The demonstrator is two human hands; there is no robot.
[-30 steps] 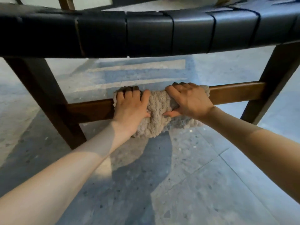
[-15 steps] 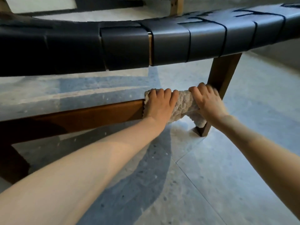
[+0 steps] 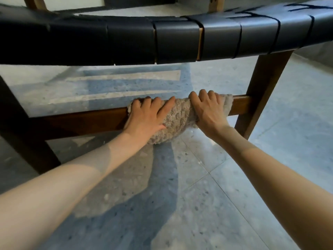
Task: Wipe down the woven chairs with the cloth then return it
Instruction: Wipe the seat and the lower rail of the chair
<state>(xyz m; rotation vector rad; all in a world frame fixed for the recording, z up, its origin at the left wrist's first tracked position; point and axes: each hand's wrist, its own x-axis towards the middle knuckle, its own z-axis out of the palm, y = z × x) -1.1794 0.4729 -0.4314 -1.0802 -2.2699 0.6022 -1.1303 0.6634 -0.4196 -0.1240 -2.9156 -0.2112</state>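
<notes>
Seen from a head-worn camera looking down, the fingers (image 3: pixel 163 107) of the left hand (image 3: pixel 146 120) lie slightly spread and pressed flat on a cloth (image 3: pixel 177 118), their tips curling over its far top edge. The right hand (image 3: pixel 209 110) grips the same cloth just to the right, fingers close together and hooked over the top, thumb hidden underneath. The cloth is beige, thick and nubby, like looped chenille, and is draped over a horizontal wooden rail (image 3: pixel 81 121) of the chair. Its long axis runs left to right along the rail, with a rounded flap hanging down on the near side between the two hands. The rail is smooth dark-brown wood and meets an upright chair leg (image 3: pixel 264 83) just beyond the right hand; another leg (image 3: pixel 23 134) stands in shadow at the left. Above the hands, the seat edge (image 3: pixel 176 40) curves across the view, wrapped in wide, flat black straps with a smooth leather-like sheen. Both bare forearms reach in from the near edge. Beneath is a pale speckled terrazzo floor (image 3: pixel 207 204) with thin tile joints and soft shadows.
</notes>
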